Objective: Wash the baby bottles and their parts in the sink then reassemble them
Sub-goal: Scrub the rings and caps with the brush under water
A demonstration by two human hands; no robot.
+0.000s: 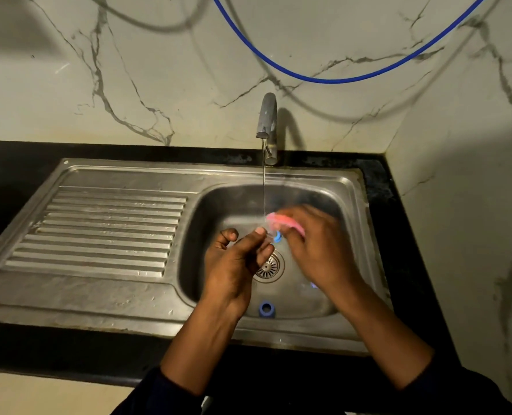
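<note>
Rinsing under a thin stream from the tap (266, 121), two hands meet over the sink (347, 187) so runoff reaches the drain (268, 266). The left hand (233, 265) pinches a small clear part (265, 234) (too blurred to name) in thumb and fingertips, presenting it to the right hand (317, 253), whose fingers curl round a pink scrubber (280, 220). A blue ring (266, 308) lies by the basin's front wall.

left hand (236, 265) pinching clear part (268, 237) | right hand (314, 244) gripping pink part (279, 220), blurred
</note>
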